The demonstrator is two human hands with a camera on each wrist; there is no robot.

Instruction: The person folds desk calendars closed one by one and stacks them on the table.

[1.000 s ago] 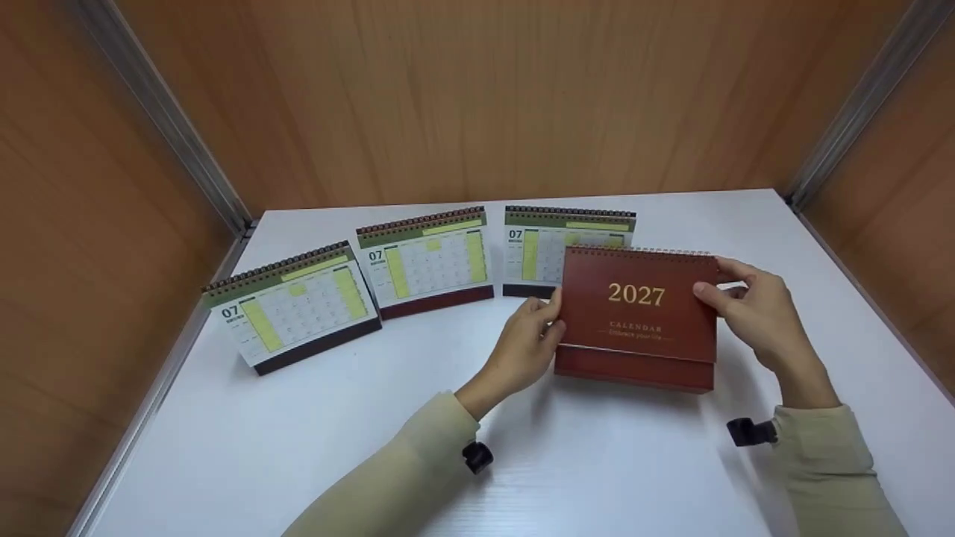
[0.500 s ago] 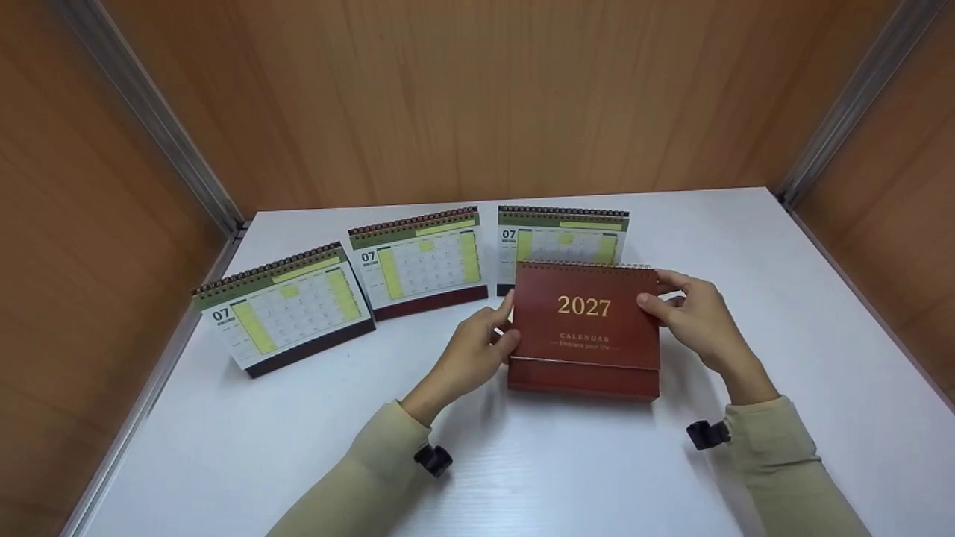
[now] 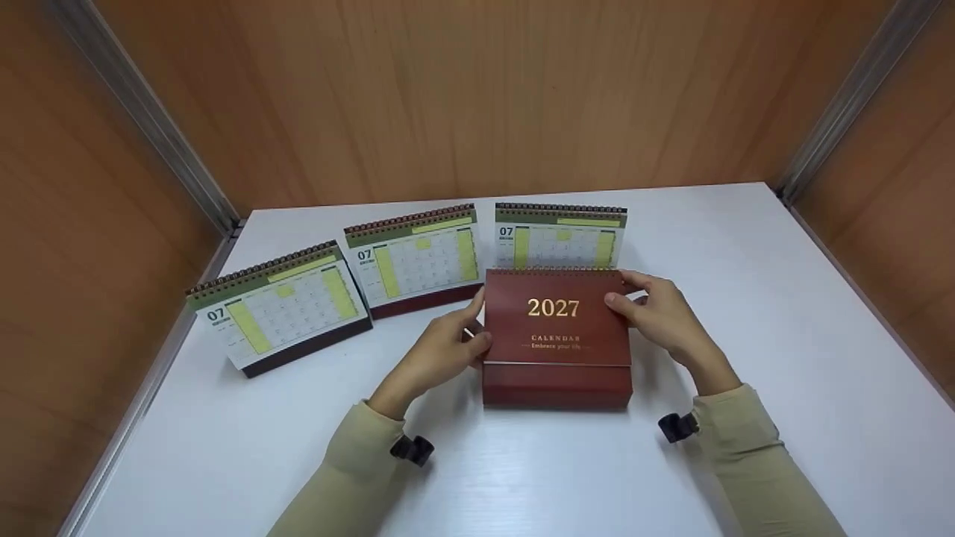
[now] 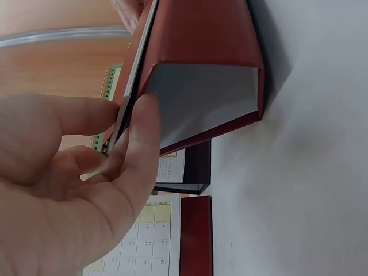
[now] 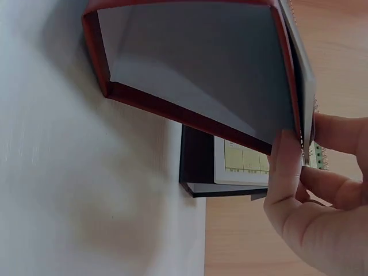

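Note:
A dark red desk calendar (image 3: 556, 384), its cover marked 2027, stands on the white table in the head view. My left hand (image 3: 436, 347) pinches its left edge. At the opposite edge, my right hand (image 3: 664, 313) pinches the upper right side, thumb on the cover. Side-on in the left wrist view, the red stand (image 4: 207, 34) is a hollow folded shape, with a fingertip reaching inside its open end. The right wrist view has fingers on both sides of the closed pages (image 5: 307, 86) and the stand's wall.
Three calendars open to 07 stand behind and to the left: one dark-based at left (image 3: 280, 309), one red-based in the middle (image 3: 418, 261), and another (image 3: 559, 235) partly hidden by the red calendar. Wooden panels (image 3: 477, 97) with metal corner strips enclose the white table (image 3: 522, 477).
Both hands have carried the red calendar leftward and toward the person in the head view, and it now faces more squarely forward. The three open calendars stay in place.

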